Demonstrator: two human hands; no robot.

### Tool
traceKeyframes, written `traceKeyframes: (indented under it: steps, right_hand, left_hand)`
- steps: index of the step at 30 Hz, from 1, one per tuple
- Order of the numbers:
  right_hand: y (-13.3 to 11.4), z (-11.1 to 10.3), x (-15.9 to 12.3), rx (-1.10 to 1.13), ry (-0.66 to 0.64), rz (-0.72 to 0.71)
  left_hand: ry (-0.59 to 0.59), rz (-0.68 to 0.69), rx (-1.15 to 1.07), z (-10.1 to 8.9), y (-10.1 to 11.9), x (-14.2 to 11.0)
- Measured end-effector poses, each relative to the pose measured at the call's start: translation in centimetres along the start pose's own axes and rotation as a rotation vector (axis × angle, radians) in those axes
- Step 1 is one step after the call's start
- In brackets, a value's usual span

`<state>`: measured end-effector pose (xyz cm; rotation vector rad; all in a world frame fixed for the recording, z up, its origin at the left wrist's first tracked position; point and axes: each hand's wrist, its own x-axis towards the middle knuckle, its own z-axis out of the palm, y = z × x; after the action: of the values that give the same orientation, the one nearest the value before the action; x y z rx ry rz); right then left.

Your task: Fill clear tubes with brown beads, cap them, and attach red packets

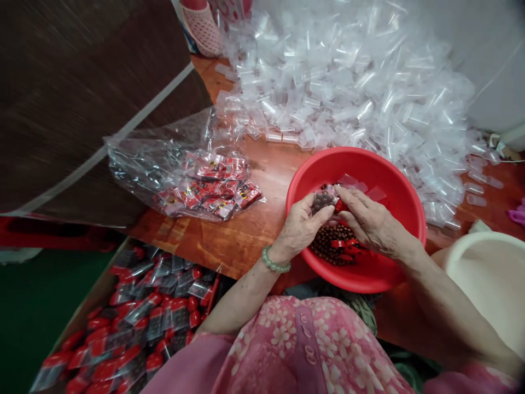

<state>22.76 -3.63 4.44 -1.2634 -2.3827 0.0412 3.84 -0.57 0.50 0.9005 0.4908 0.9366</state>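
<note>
My left hand (301,224) is closed around a small clear pouch filled with dark brown beads (322,200), held over a red plastic basin (394,180). My right hand (367,219) pinches the same pouch at its red end from the right. Below my hands, the basin holds a heap of loose dark beads with red pieces (336,246) and a few empty clear pouches at its far side. A green bead bracelet (274,264) circles my left wrist.
A big heap of empty clear pouches (353,76) covers the wooden floor behind the basin. A clear bag of red label cards (213,186) lies left of it. A box of filled pouches (139,317) sits lower left, a cream basin (488,273) right. Another person's foot (203,27) is at the top.
</note>
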Motion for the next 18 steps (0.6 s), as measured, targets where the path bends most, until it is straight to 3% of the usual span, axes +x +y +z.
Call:
traceKeyframes:
  steps: [3,5,11,14,18]
  right_hand:
    - [0.1,-0.7,-0.3,0.033,-0.092,0.012]
    - [0.2,-1.1,-0.4,0.094,-0.074,0.042]
    - [0.2,-1.8,0.3,0.458,0.226,0.359]
    - [-0.4,-2.0,1.1,0.492,0.262,0.340]
    - [-1.6,-2.0,2.0,0.362,0.243,0.277]
  left_hand:
    - [0.010,0.015,0.031,0.0,0.2,0.0]
    - [-0.006,0.014,0.035,0.0,0.3,0.0]
    - [-0.061,0.045,0.126,0.0,-0.1,-0.1]
    - [-0.046,0.091,0.224,0.0,-0.3,-0.1]
    - [-0.057,0.116,0.269,0.1,-0.1,-0.1]
